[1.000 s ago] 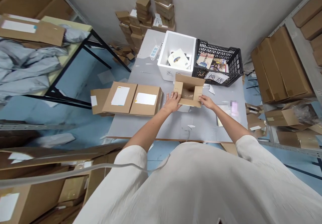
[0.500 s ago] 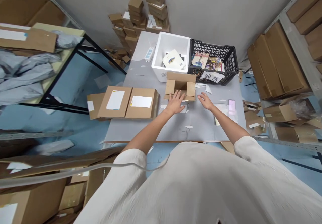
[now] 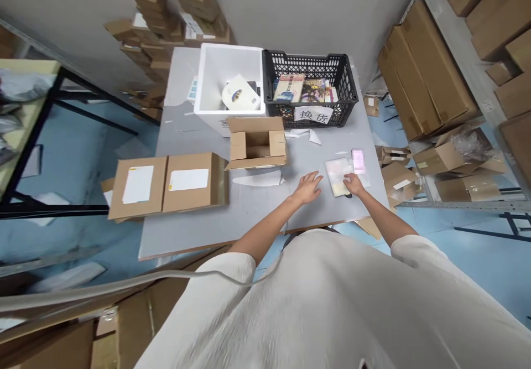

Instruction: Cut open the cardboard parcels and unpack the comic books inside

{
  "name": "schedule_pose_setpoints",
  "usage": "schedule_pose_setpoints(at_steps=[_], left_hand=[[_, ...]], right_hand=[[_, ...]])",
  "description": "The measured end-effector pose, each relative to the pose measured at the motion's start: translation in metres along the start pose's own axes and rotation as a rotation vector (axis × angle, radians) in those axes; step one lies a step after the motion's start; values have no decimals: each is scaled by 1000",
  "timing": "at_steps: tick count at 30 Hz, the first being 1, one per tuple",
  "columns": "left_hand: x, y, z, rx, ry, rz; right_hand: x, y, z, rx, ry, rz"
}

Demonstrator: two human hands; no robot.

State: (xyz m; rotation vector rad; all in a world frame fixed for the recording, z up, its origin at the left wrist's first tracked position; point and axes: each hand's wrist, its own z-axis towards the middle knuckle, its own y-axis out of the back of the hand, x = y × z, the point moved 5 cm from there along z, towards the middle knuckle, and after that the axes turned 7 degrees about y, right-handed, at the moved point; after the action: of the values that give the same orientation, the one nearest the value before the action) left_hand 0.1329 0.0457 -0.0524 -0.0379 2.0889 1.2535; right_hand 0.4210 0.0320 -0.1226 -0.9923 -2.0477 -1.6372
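Note:
My right hand (image 3: pixel 352 185) pinches the right edge of a pale, thin book (image 3: pixel 337 172), which lies on the table and seems wrapped in clear plastic. My left hand (image 3: pixel 307 188) hovers over the tabletop to the left of that book, fingers apart and holding nothing. An open cardboard box (image 3: pixel 258 144) with its flaps spread stands beyond my left hand, and its visible inside looks dark. Beside the book lies a pinkish rectangular thing (image 3: pixel 358 160), blurred in the picture.
Two closed cartons with white labels (image 3: pixel 188 180) sit at the table's left. A white foam box (image 3: pixel 230 53) and a black plastic crate (image 3: pixel 350 89), both containing books, stand at the back. Torn paper (image 3: pixel 259 179) lies near the open box. Shelves with cartons (image 3: pixel 431 70) flank the right.
My left hand has left the open box and moved right. My right hand has come down onto the pale book. The camera view has turned to the right.

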Motion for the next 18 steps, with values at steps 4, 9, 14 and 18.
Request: schedule_pose_setpoints(at_steps=[4, 9, 14, 18], left_hand=[[-8, -38, 16, 121, 70, -27], [-16, -72, 32, 192, 106, -83], [-18, -100, 39, 282, 195, -133], [-14, -117, 38, 300, 262, -217]], right_hand=[[-30, 5, 2, -16, -94, -29], [-44, 3, 11, -8, -199, 61], [-45, 2, 16, -35, -285, 119], [-37, -2, 17, -65, -315, 188]])
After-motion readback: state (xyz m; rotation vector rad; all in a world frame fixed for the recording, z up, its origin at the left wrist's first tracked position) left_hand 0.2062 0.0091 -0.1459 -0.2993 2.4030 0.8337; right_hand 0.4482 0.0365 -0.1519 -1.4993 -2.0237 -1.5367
